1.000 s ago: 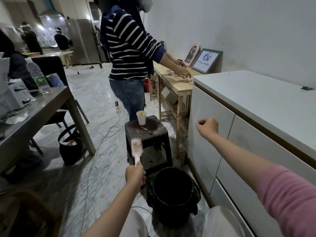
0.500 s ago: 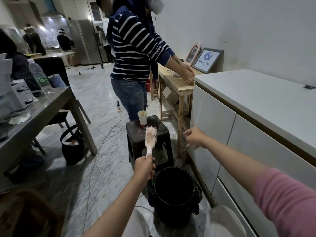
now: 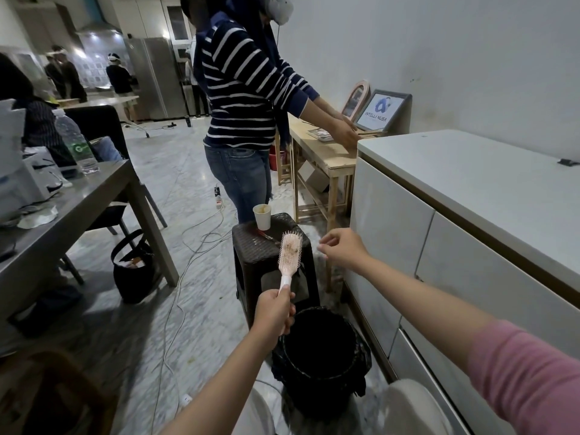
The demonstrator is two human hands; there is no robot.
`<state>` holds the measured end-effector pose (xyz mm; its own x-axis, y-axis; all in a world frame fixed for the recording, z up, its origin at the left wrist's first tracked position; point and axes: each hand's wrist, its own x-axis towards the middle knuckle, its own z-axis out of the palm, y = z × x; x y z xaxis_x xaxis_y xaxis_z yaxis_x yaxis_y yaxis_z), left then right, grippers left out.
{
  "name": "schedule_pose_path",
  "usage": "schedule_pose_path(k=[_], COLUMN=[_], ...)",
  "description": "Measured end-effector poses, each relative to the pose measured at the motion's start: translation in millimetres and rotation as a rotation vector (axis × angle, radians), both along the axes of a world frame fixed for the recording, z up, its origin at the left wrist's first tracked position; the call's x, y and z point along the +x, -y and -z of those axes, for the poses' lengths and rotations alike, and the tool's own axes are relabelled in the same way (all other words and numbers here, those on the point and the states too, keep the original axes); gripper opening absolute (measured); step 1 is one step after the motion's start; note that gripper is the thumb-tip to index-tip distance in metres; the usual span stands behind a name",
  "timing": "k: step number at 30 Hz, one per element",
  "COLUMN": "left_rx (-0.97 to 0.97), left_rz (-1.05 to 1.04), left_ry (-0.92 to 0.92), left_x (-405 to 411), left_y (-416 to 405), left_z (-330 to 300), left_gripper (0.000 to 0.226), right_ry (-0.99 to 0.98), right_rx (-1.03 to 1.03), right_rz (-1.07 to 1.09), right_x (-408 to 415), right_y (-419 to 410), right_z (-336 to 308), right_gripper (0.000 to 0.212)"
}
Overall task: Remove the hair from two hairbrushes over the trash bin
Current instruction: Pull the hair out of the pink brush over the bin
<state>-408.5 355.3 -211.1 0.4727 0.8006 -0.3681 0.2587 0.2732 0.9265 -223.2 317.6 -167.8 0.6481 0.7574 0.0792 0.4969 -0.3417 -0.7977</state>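
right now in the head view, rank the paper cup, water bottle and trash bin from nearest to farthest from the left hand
1. trash bin: just right of and below the left hand.
2. paper cup: ahead, on the dark stool.
3. water bottle: far left, on the grey table.

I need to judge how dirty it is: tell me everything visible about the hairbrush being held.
The hairbrush is pale pink plastic with an oval head and a white-tipped handle. Upright, bristles facing the camera, brownish hair tangled among them. The left hand grips its handle; the right hand is beside it, not touching.
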Motion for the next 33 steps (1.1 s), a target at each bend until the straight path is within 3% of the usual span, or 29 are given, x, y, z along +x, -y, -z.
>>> schedule_pose_path(k=[5,12,33], left_rx=[-0.013,0.029,-0.135], left_rz=[0.028,0.039,-0.087], left_ry=[0.015,0.028,0.090], left_x=[7,5,18], left_y=[10,18,18], left_z=[-3,-6,-13], left_gripper=[0.032,0.031,0.031], right_ry=[0.088,0.265,0.435], right_rx=[0.073,0.216,0.080], right_rz=[-0.243,-0.115,-0.087], right_x=[-29,-36,-35], right_y=[-3,-3,8], right_z=[-2,8,6], right_gripper=[0.052,0.015,0.010])
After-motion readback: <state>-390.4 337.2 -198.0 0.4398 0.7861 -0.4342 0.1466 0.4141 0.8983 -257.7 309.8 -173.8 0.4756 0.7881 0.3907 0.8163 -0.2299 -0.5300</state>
